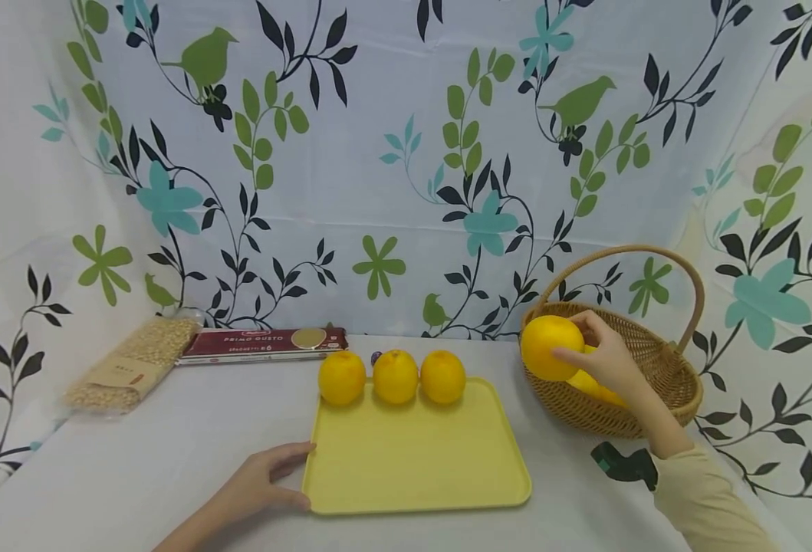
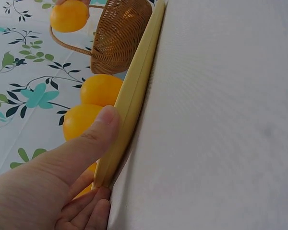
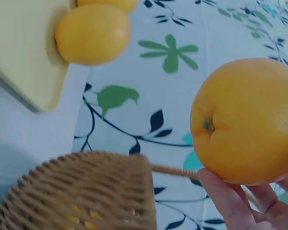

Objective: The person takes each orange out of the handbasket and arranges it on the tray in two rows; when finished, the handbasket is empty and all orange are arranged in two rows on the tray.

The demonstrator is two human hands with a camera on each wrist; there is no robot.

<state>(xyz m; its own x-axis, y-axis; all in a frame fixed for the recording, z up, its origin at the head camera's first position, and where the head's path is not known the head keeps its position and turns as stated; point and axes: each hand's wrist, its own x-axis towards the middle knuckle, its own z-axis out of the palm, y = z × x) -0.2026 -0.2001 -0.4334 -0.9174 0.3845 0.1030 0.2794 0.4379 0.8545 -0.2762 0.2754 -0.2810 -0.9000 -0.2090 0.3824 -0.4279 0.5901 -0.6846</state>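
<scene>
Three oranges [image 1: 396,377] stand in a row along the far edge of the tray [image 1: 415,471], close beside one another. Behind them to the left lies a dark red pack [image 1: 261,346]; its print reads "PRIMO GUSTO" and, smaller, "SPAGHETTI". Just beside it, a clear bag [image 1: 146,349] of pale grains or beans bears a brown label [image 1: 126,375] with writing too small to read.

The left hand [image 1: 259,479] reaches in from the near left, thumb spread well apart from the fingers, touching the tray's left edge near its near corner. The right hand [image 1: 609,354] holds a fourth orange [image 1: 545,349] between thumb and fingers, the thumb across its side, at the left part of the basket [image 1: 664,376]. From the right wrist, that orange shows its green stem spot. The right arm stretches forward in a pale yellow sleeve [image 1: 712,502], a dark device [image 1: 625,464] beside the cuff.

The wicker basket, handle upright, stands to the right of the tray. More yellow fruit [image 1: 595,386] lies inside, partly hidden by the hand; how many pieces, I cannot tell.
</scene>
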